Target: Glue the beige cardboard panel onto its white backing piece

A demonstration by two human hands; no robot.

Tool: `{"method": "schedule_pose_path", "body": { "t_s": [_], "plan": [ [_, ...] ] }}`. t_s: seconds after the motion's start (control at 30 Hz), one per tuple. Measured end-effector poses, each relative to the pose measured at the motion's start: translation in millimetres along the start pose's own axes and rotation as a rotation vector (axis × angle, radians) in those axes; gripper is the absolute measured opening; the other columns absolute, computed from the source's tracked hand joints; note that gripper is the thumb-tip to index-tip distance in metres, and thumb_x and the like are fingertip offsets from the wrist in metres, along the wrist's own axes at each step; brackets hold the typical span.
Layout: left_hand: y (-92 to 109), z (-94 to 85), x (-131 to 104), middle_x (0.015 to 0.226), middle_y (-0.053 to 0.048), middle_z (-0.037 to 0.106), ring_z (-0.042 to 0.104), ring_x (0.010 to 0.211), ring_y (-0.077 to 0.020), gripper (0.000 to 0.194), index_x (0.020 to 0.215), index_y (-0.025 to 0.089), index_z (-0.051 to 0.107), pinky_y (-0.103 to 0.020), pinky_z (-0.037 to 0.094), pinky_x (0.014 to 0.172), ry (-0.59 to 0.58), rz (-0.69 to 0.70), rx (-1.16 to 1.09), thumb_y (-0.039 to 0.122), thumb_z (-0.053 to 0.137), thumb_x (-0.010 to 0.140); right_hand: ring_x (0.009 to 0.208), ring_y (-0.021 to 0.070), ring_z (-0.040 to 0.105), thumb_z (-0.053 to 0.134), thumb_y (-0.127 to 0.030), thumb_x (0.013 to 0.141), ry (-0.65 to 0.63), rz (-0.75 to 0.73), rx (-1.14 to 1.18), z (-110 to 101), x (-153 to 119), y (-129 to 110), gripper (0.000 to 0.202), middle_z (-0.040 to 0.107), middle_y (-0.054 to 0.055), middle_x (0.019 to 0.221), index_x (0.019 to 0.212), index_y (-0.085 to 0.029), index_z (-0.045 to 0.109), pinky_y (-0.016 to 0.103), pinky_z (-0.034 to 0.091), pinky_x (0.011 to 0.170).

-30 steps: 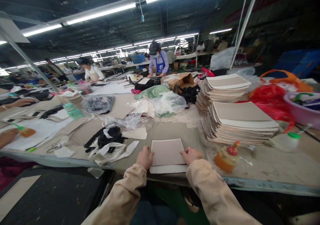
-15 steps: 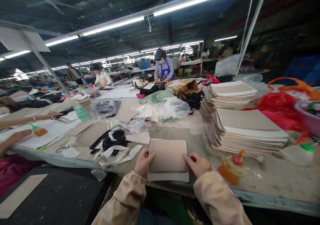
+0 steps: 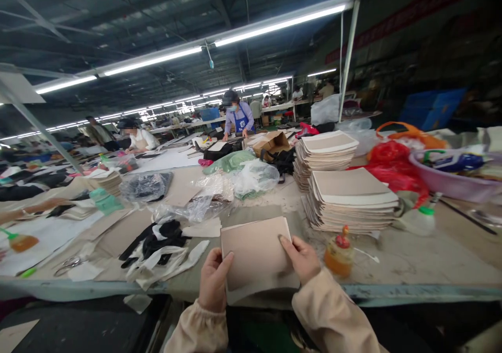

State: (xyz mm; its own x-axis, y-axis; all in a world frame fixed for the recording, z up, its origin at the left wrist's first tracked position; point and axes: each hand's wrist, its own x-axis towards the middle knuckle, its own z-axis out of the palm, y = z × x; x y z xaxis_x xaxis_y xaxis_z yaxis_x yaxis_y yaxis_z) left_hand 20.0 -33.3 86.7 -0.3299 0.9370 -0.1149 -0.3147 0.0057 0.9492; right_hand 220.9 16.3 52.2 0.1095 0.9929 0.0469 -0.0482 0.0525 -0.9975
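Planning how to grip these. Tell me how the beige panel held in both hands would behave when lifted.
The beige panel looks semi-stiff: it keeps a flat face between the left hand and right hand, yet its near edge bows. Probably light, being thin like the sheets in the stack. Its matte face likely resists slipping.

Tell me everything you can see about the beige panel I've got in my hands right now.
The beige panel is a flat, roughly square sheet, tan on its upper face with a paler edge along the top and left, seemingly covered board. It is tilted over the near table edge, its lower edge curling slightly. The left hand grips its left edge, thumb on top; the right hand presses on its right side. An orange glue bottle stands just to its right.
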Motion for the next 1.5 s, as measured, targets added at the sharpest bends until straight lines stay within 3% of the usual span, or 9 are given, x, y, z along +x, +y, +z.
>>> {"method": "schedule_pose_path", "body": {
  "t_s": [0.17,0.3,0.4,0.87,1.0,1.07,1.13,1.33,1.5],
  "plan": [
    [-7.6,0.1,-11.8,0.106,-0.007,0.065,0.062,0.094,-0.0222,0.045,0.11,0.019,0.052,-0.032,0.048,0.081,-0.166,-0.023,0.058,0.04,0.068,0.074,0.056,0.0126,0.039,0.063,-0.064,0.066,0.069,0.028,0.068,-4.8,-0.8,0.0,0.047,0.049,-0.002,0.054,0.06,-0.017,0.058,0.024,0.028,0.05],
    [-19.4,-15.4,-17.7,0.135,-0.013,0.049,0.045,0.124,-0.0288,0.078,0.133,0.018,0.038,-0.037,0.034,0.105,-0.33,0.063,0.288,0.03,0.076,0.066,0.058,0.0148,0.047,0.062,-0.065,0.066,0.096,0.078,0.12,-11.0,2.4,4.0,0.047,0.059,0.0,0.06,0.066,-0.018,0.062,0.025,0.036,0.053],
    [-25.5,-25.8,-21.4,0.142,-0.014,0.041,0.035,0.131,-0.0306,0.078,0.138,0.014,0.035,-0.04,0.024,0.111,-0.347,0.103,0.405,0.033,0.071,0.07,0.059,0.0165,0.051,0.064,-0.065,0.064,0.091,0.102,0.14,-13.2,4.1,8.3,0.048,0.061,0.001,0.06,0.068,-0.017,0.065,0.026,0.039,0.054],
    [-23.3,-26.8,-27.1,0.126,-0.016,0.056,0.046,0.123,-0.0276,0.058,0.124,0.009,0.051,-0.036,0.031,0.107,-0.125,0.202,0.513,0.046,0.058,0.079,0.078,0.0252,0.066,0.069,-0.059,0.065,0.02,0.167,0.343,-1.4,-11.6,-2.1,0.053,0.073,0.005,0.084,0.099,-0.018,0.07,0.033,0.053,0.067],
    [-28.7,-22.2,-34.0,0.079,-0.005,0.065,0.061,0.069,-0.0167,0.05,0.111,0.013,0.058,-0.023,0.05,0.061,-0.088,0.136,0.403,0.049,0.062,0.076,0.086,0.0261,0.064,0.068,-0.06,0.065,0.049,0.114,0.276,-0.3,-11.5,-2.2,0.054,0.072,0.008,0.095,0.097,-0.017,0.069,0.033,0.052,0.074],
    [-33.6,-19.4,-37.0,0.057,0.004,0.052,0.044,0.042,-0.009,0.05,0.108,0.014,0.058,-0.019,0.038,0.039,-0.069,0.06,0.346,0.053,0.061,0.076,0.087,0.0262,0.064,0.067,-0.061,0.066,0.059,0.094,0.227,1.1,-12.0,-3.7,0.053,0.071,0.008,0.098,0.096,-0.017,0.069,0.033,0.052,0.075],
    [-38.9,-17.2,-39.1,0.052,0.007,0.044,0.035,0.037,-0.0063,0.05,0.104,0.014,0.058,-0.018,0.03,0.034,-0.037,0.025,0.297,0.055,0.06,0.075,0.087,0.0262,0.064,0.065,-0.061,0.067,0.054,0.076,0.189,2.7,-13.5,-5.0,0.052,0.072,0.008,0.095,0.094,-0.017,0.07,0.033,0.052,0.074],
    [-33.6,-17.2,-32.7,0.061,0.001,0.057,0.042,0.042,-0.0075,0.052,0.098,0.011,0.062,-0.019,0.036,0.039,-0.08,0.01,0.285,0.057,0.063,0.073,0.09,0.0266,0.064,0.063,-0.063,0.067,0.054,0.138,0.118,-1.9,-15.1,2.1,0.055,0.072,0.007,0.094,0.098,-0.018,0.069,0.03,0.053,0.074],
    [-8.6,-20.1,-27.5,0.097,-0.013,0.068,0.062,0.09,-0.0239,0.057,0.106,0.008,0.066,-0.032,0.047,0.084,-0.354,-0.04,0.116,0.052,0.069,0.07,0.097,0.0254,0.063,0.062,-0.062,0.069,-0.041,0.155,0.04,-5.8,-14.4,8.7,0.051,0.071,0.003,0.101,0.099,-0.022,0.07,0.027,0.051,0.081]
  ]
}}
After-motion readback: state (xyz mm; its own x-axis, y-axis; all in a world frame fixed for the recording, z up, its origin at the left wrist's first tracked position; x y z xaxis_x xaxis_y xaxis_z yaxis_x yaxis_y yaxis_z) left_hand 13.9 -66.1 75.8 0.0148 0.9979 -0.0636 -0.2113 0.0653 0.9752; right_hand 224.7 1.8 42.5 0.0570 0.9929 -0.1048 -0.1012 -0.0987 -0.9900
